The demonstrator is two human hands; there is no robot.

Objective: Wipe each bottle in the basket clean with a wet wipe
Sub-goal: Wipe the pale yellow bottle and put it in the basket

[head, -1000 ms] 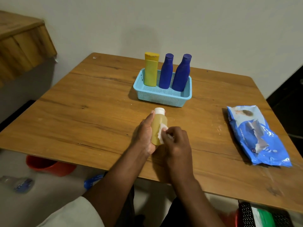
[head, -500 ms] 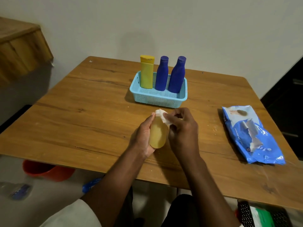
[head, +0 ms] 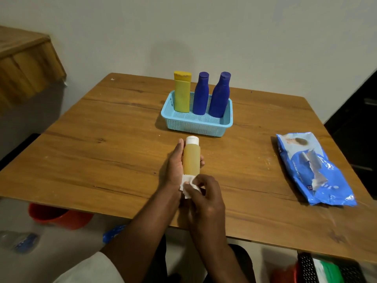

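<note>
**Wiping the bottom of the little bottle**

The left hand (head: 176, 162) is wrapped around the small amber bottle (head: 191, 158), thumb on one side and fingertips peeking out on the other. It holds the bottle up over the table (head: 102, 152), just in front of the blue basket (head: 195, 125), probably so the bottle keeps steady while it gets rubbed.

The right hand (head: 204, 193) pinches a folded white wet wipe (head: 188, 185) and presses it on the bottle's bottom end. That end is close to the person, so it looks easy to reach.

The bottle's long side runs away from the person. Its white cap (head: 192, 140) points at the basket, and its bottom points back at the person (it looks tipped, not standing up).

Three more bottles stand up straight in the basket: a yellow bottle (head: 182, 91) and two dark blue bottles (head: 211, 94), all out of the way at the back. The pack of wipes (head: 312, 166) lies well off to the right, likely kept near for a fresh wipe.
</note>
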